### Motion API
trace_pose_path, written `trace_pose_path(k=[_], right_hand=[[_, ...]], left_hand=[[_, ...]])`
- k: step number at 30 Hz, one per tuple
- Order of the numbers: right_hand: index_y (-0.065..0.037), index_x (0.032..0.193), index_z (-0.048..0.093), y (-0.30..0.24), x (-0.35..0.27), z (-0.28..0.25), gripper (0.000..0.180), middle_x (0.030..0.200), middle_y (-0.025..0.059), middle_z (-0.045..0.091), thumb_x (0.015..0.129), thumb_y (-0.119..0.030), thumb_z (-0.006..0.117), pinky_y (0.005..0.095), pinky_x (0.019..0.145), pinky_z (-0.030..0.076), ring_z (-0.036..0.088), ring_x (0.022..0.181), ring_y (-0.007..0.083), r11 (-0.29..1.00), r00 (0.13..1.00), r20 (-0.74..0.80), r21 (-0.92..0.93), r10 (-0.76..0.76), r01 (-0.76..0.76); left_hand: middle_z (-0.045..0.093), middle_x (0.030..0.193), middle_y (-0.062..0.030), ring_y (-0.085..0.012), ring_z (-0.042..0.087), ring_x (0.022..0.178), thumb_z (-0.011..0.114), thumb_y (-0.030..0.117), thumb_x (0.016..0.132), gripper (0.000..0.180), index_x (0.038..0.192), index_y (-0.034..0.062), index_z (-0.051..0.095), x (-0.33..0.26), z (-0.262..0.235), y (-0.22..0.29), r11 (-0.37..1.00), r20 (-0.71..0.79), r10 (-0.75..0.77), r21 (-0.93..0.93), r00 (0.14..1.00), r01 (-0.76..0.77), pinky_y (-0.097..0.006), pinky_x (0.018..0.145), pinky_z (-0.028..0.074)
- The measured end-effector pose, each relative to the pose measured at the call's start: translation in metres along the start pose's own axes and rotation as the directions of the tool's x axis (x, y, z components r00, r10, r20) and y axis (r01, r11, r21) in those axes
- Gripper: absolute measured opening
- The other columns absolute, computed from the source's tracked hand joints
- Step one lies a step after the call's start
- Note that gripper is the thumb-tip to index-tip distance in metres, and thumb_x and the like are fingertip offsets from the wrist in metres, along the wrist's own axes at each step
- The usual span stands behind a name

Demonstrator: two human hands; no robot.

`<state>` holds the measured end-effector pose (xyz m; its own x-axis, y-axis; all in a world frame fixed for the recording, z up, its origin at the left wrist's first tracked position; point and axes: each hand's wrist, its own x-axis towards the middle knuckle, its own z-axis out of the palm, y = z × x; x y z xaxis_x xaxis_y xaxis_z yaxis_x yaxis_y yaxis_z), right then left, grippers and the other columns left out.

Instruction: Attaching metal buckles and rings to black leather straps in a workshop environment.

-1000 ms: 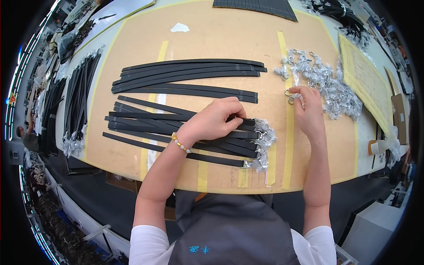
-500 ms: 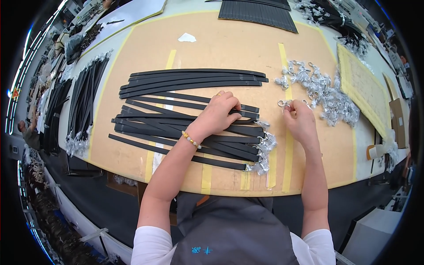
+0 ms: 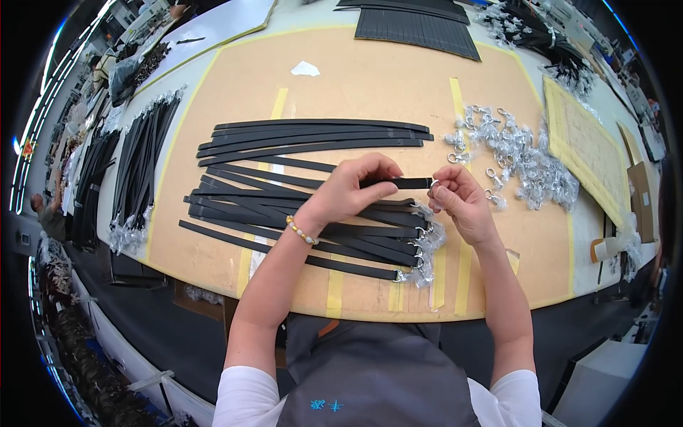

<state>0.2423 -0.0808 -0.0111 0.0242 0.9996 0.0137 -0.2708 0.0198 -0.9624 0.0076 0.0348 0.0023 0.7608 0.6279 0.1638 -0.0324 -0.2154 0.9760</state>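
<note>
Between thumb and fingers, my left hand (image 3: 358, 186) grips a black strap (image 3: 413, 183) near its right end. My right hand (image 3: 461, 203) pinches a small metal clasp (image 3: 433, 186) at that end; whether the strap passes through its ring I cannot tell. Under and below my left hand lies a loose fan of black straps (image 3: 242, 206), several with plastic-wrapped metal clasps (image 3: 425, 245) on their right ends. Above them, more plain black straps (image 3: 313, 132) lie side by side. To the right of my right hand spreads a heap of plastic-wrapped metal clasps (image 3: 523, 153).
Yellow tape strips (image 3: 463, 277) cross the tan board (image 3: 377, 85). A yellow-edged panel (image 3: 587, 149) leans at the right, near a small bottle (image 3: 605, 249). Bundled straps (image 3: 144, 153) lie at the left, and a black strip stack (image 3: 416, 32) at the back. Another person (image 3: 50, 213) is far left.
My left hand has lifted a strap end off the pile. My right hand has moved left and down from the clasp heap, bringing a clasp to that end.
</note>
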Motion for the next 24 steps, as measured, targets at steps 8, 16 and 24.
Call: trace_pose_path(k=[8, 16, 24], right_hand=[[-0.004, 0.113, 0.058, 0.007, -0.020, 0.004, 0.013, 0.093, 0.0064, 0.067, 0.101, -0.006, 0.059, 0.0253, 0.071, 0.057, 0.067, 0.077, 0.0111, 0.931, 0.997, -0.028, 0.360, 0.073, -0.058], [-0.003, 0.117, 0.060, 0.001, -0.023, 0.007, 0.018, 0.094, 0.0064, 0.067, 0.101, -0.011, 0.061, 0.0257, 0.074, 0.057, 0.067, 0.079, 0.0130, 0.888, 0.994, 0.095, 0.450, 0.061, -0.097], [-0.002, 0.120, 0.060, 0.009, -0.018, 0.009, 0.022, 0.102, 0.0082, 0.066, 0.099, -0.007, 0.062, 0.0277, 0.078, 0.056, 0.066, 0.084, 0.0149, 0.874, 0.982, 0.164, 0.458, 0.096, -0.162]], left_hand=[[0.068, 0.092, -0.0033, -0.0083, 0.062, 0.084, 0.076, 0.005, 0.087, 0.023, 0.107, 0.0001, 0.066, -0.007, 0.023, 0.009, 0.988, 0.033, 0.146, 0.042, 0.989, -0.147, -0.025, 0.075, 0.051], [0.065, 0.093, -0.0005, -0.0060, 0.059, 0.086, 0.075, 0.006, 0.087, 0.023, 0.107, 0.0010, 0.064, -0.015, 0.031, 0.018, 0.995, 0.013, 0.088, -0.054, 0.996, -0.087, -0.023, 0.074, 0.050], [0.068, 0.095, -0.0022, -0.0073, 0.062, 0.088, 0.074, 0.006, 0.086, 0.023, 0.107, 0.0012, 0.067, -0.014, 0.035, 0.015, 0.995, 0.010, 0.082, -0.058, 0.997, -0.081, -0.022, 0.074, 0.051]])
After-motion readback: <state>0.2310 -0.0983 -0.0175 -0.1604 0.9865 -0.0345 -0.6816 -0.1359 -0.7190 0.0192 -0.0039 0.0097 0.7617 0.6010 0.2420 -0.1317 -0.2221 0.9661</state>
